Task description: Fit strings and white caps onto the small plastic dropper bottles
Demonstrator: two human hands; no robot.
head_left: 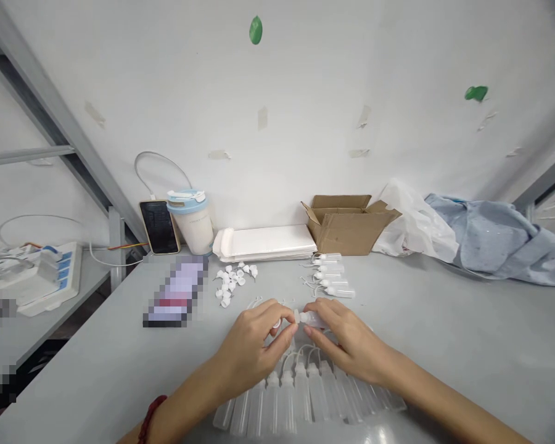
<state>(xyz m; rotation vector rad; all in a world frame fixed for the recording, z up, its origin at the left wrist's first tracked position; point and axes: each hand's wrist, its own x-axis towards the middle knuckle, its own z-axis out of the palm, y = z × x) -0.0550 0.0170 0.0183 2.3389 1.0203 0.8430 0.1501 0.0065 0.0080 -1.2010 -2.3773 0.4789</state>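
Observation:
My right hand (349, 339) is closed around a small translucent plastic bottle (311, 319), its neck pointing left. A small whitish translucent piece (296, 316) is pinched between the thumb and fingertips of my left hand (256, 339), right at the bottle's mouth; whether it touches the neck I cannot tell. Something round and white, perhaps a cap (276, 323), shows in my left hand's curled fingers. Below both hands lies a fanned row of clear plastic bottles (302, 394) with thin strings at their necks. Several loose white caps (231, 280) sit beyond my left hand.
Several capped bottles (337, 291) lie beyond my right hand. Along the wall stand a phone (160, 227), a cup (192, 225), a white stack (268, 242), an open cardboard box (351, 231), a plastic bag (411, 222) and blue cloth (494, 240). A blurred-out device (178, 293) lies left.

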